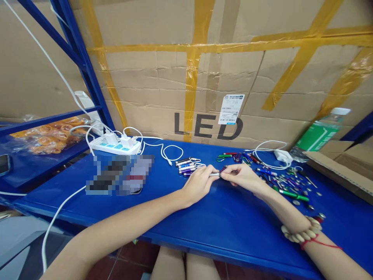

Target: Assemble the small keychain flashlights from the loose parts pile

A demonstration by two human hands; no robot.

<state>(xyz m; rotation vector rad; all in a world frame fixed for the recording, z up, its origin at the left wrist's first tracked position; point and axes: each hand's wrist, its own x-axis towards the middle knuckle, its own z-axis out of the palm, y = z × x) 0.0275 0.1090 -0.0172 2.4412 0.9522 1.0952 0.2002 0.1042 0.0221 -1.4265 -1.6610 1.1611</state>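
in the head view, straight to the action: gripping a silver tube [215, 175] in the left hand [199, 182], with fingers curled closed around it, and pinching at its right end with the right hand [240, 175], with thumb and fingertips drawn together. holding it between the two, right over the middle of the blue tabletop [233, 221]; cannot tell about any contact with the surface. wearing a beaded bracelet [303, 232] on the right arm. spotting, just past the left hand, a row of small metal cylinders [185, 166] with clips. over to the right, catching a scatter of loose parts [287, 181], with a green cylinder [293, 194] among them. beyond those, noting a white charger [283, 156], a tilted bottle [319, 134] with a green label and an open carton [340, 173]. swinging left, finding a white power strip [115, 147] with plugs in it, near two pixelated shapes [107, 179], too obscured to name. farther left, seeing bagged orange items [48, 146]. at the back, facing a big taped cardboard box [163, 77] marked led in black.
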